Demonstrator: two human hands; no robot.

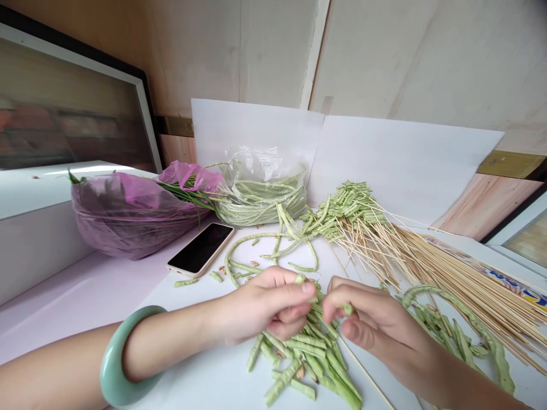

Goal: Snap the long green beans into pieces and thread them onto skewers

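Observation:
Near the middle of the head view, my left hand (277,302), with a green bangle (128,356) on the wrist, pinches a short green bean piece (299,278) between thumb and fingers. Just to its right, my right hand (367,316) has its fingers curled round another bean piece (347,309). The two hands are close together. Beneath them lies a pile of cut bean pieces (284,381) on white paper. A thin stick (363,369) slants out of the pile below my right hand.
A purple bag (132,219) of greens, a phone (200,250) and a clear bag (260,193) of long beans stand at the left and back. Skewers (448,273) with threaded beans (352,208) fan out at right, beside loose bean pods (461,341).

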